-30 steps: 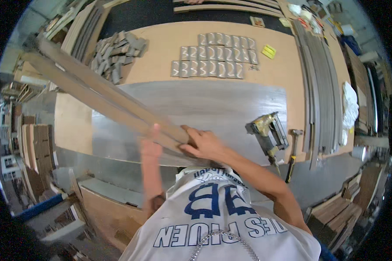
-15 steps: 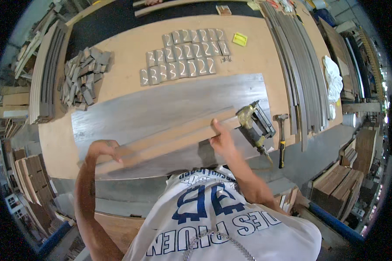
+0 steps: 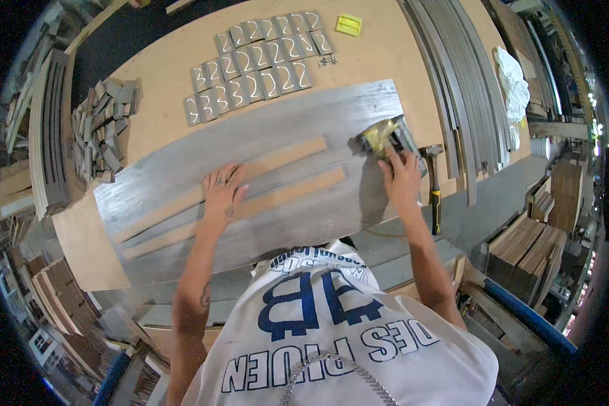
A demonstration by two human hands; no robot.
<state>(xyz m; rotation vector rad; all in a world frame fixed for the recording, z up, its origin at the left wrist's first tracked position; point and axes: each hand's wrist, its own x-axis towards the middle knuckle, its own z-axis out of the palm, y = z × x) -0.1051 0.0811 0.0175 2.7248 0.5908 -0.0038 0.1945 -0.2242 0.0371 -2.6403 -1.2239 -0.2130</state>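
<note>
A long grey wooden panel (image 3: 264, 132) lies across the near part of the table. On it rest two narrow strips with tan faces, an upper strip (image 3: 287, 155) and a lower strip (image 3: 301, 189), with a thin gap between them. My left hand (image 3: 224, 193) lies over both strips near their middle, its fingers spread and pressing down. At the panel's right end, my right hand (image 3: 402, 179) has its fingers around the body of a yellowish and black nail gun (image 3: 379, 137); the palm side is hidden. A hammer (image 3: 434, 186) with a black and yellow handle lies just right of it.
Several small grey blocks (image 3: 254, 84) with white glue squiggles sit in rows beyond the panel, near a yellow box (image 3: 349, 25). Loose offcuts (image 3: 101, 128) are heaped at left. Long grey boards (image 3: 463, 88) and a white cloth (image 3: 512, 88) lie at right.
The two strips, held in both hands before, now lie on the panel. My left hand has moved right along them and flattened; my right hand has left them for the nail gun.
</note>
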